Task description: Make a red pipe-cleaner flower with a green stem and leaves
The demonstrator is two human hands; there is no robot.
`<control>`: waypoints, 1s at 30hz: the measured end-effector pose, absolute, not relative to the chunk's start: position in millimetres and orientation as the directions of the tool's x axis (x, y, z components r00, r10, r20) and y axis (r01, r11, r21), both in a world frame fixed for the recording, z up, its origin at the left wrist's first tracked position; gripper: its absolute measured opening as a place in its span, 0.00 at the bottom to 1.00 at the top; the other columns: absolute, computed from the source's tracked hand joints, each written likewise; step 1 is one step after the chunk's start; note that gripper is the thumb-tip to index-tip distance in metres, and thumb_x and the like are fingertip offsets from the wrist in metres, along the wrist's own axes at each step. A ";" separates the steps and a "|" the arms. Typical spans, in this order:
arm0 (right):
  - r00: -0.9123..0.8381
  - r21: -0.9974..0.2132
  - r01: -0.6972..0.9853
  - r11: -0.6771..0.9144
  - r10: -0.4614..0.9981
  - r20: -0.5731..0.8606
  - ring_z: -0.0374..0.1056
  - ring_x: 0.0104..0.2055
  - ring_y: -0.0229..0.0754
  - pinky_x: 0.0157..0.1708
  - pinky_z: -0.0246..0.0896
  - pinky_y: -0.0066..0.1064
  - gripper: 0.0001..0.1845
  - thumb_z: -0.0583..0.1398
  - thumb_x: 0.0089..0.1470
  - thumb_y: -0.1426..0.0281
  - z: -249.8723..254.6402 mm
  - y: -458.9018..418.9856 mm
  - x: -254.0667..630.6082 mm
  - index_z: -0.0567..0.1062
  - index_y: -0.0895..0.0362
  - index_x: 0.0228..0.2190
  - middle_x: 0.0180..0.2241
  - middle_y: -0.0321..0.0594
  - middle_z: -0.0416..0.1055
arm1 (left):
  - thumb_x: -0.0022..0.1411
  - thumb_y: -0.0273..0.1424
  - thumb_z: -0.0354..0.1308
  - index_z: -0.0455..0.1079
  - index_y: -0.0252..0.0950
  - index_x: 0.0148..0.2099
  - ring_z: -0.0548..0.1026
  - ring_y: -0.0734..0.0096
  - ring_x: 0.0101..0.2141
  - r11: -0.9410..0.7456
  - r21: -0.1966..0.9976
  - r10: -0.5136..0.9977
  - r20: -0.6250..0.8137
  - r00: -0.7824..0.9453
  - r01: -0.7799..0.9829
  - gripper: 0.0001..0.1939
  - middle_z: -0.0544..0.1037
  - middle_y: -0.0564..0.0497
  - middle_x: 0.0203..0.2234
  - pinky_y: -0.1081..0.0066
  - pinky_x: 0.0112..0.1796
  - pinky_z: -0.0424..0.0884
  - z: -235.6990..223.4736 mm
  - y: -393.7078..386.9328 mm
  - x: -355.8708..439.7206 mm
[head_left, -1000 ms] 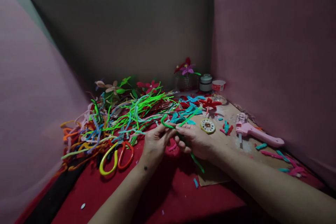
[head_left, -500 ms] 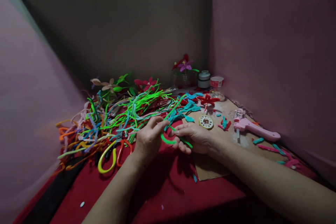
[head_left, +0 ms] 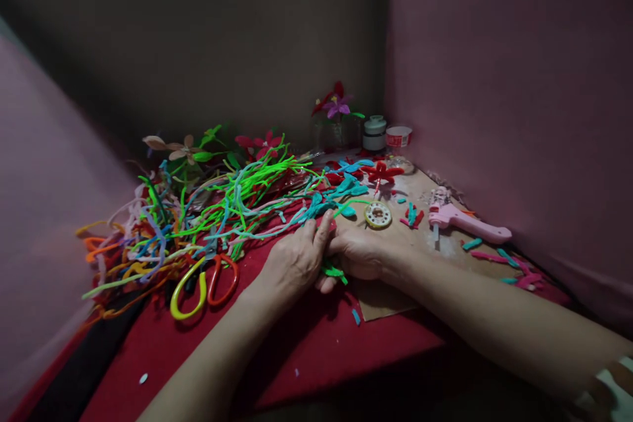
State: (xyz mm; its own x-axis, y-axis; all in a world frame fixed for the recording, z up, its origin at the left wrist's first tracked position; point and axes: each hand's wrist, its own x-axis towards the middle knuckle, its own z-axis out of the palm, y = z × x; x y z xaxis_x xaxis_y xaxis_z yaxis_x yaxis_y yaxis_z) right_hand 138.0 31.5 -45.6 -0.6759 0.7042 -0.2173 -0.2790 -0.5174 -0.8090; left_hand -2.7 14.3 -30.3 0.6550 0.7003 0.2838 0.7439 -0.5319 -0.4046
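A bright green pipe cleaner (head_left: 336, 272) is pinched between my two hands, which touch each other over the front of the table. My left hand (head_left: 297, 256) is closed on it, with the thumb and fingers pressed against my right hand. The fingers of my right hand (head_left: 360, 254) curl round the same pipe cleaner, partly hidden behind the left. A folded or looped green part shows below the hands, and a thin green end sticks out above them toward the round yellow-rimmed dial (head_left: 378, 214).
Left of my hands lies a heap of coloured pipe cleaners (head_left: 267, 178), with yellow-and-red-handled scissors (head_left: 188, 297) at its front. A pink glue gun (head_left: 469, 221) rests on cardboard (head_left: 388, 303) at right. Behind stand pipe-cleaner flowers (head_left: 337, 105), a lidded jar (head_left: 374, 133) and a red-and-white cup (head_left: 398, 136).
My hands have come together, and the left now overlaps the right fingers. The green pipe cleaner's loop between them is mostly covered. The view has shifted slightly, moving the whole table leftward.
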 end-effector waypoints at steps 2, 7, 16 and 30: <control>-0.698 -0.827 -0.252 -0.502 0.687 -0.204 0.65 0.15 0.38 0.16 0.62 0.26 0.09 0.53 0.35 0.81 -45.9 31.6 139.1 0.68 0.64 0.25 0.13 0.38 0.67 | 0.59 0.24 0.43 0.38 0.29 0.64 0.72 0.66 0.30 -0.517 -0.435 0.714 0.255 0.652 0.737 0.32 0.69 0.40 0.39 0.72 0.26 0.67 -35.9 15.0 -2.0; -0.735 -0.852 -0.205 -0.481 0.651 -0.190 0.61 0.15 0.33 0.13 0.54 0.21 0.13 0.53 0.33 0.83 -40.8 29.5 143.8 0.69 0.64 0.26 0.14 0.36 0.65 | 0.58 0.25 0.45 0.34 0.28 0.64 0.73 0.63 0.33 -0.516 -0.374 0.745 0.248 0.619 0.771 0.35 0.68 0.36 0.42 0.70 0.28 0.69 -41.9 13.4 -1.3; -0.717 -0.887 -0.135 -0.442 0.661 -0.221 0.57 0.16 0.28 0.11 0.48 0.18 0.07 0.55 0.37 0.84 -30.4 28.7 149.7 0.69 0.64 0.22 0.18 0.36 0.66 | 0.52 0.23 0.47 0.63 0.31 0.51 0.71 0.64 0.40 -0.413 0.497 0.903 0.335 0.270 0.763 0.23 0.72 0.43 0.40 0.69 0.37 0.67 -16.0 23.8 -16.3; -0.795 -0.863 -0.195 -0.466 0.591 -0.140 0.70 0.21 0.39 0.19 0.66 0.26 0.06 0.60 0.41 0.80 -41.5 36.4 153.4 0.68 0.65 0.27 0.24 0.44 0.72 | 0.51 0.31 0.60 0.67 0.33 0.37 0.53 0.87 0.15 0.146 0.989 0.938 -0.141 0.317 0.008 0.11 0.59 0.60 0.17 0.81 0.17 0.50 -2.1 23.0 -25.8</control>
State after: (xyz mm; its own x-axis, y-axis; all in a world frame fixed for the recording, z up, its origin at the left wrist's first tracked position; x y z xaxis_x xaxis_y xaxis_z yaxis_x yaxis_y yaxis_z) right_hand 153.4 36.4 -41.5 -0.7947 0.5907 -0.1396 -0.1947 -0.4659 -0.8632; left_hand -25.8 23.0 -2.1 0.3172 0.9379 -0.1407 0.0078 0.1458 0.9893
